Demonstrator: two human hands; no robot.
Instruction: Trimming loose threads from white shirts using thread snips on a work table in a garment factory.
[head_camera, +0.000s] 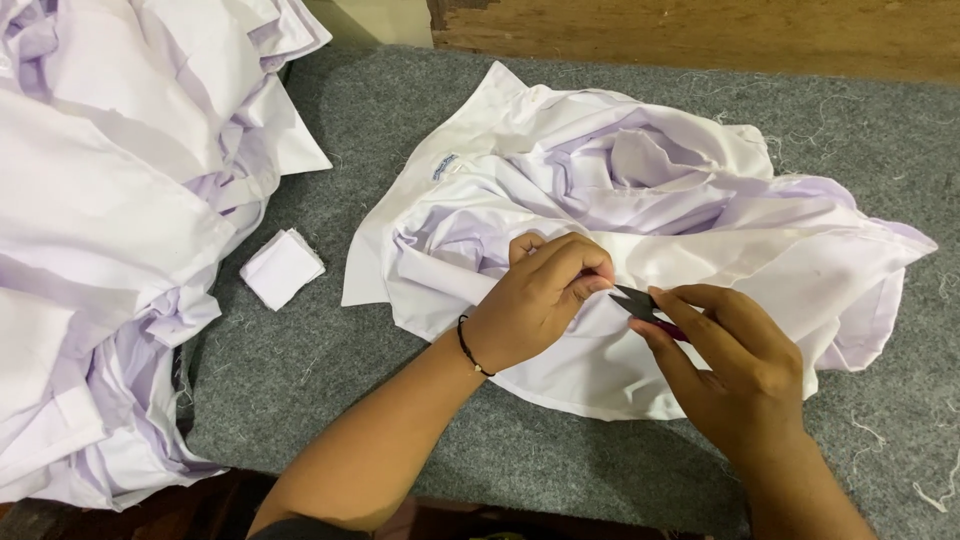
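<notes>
A crumpled white garment (640, 200) lies on the grey felt table (400, 130). My left hand (535, 300), with a black cord bracelet at the wrist, pinches a fold of the garment near its middle. My right hand (735, 360) holds a small dark thread snipper (640, 303), its pointed blades aimed left at the pinched fold, almost touching my left fingertips. A small label (445, 166) shows on the garment's upper left part.
A large heap of white garments (110, 230) fills the left side. A small folded white fabric piece (282, 267) lies between the heap and the garment. Loose thread scraps (880, 440) litter the felt at the right. A wooden surface (700, 30) runs along the back.
</notes>
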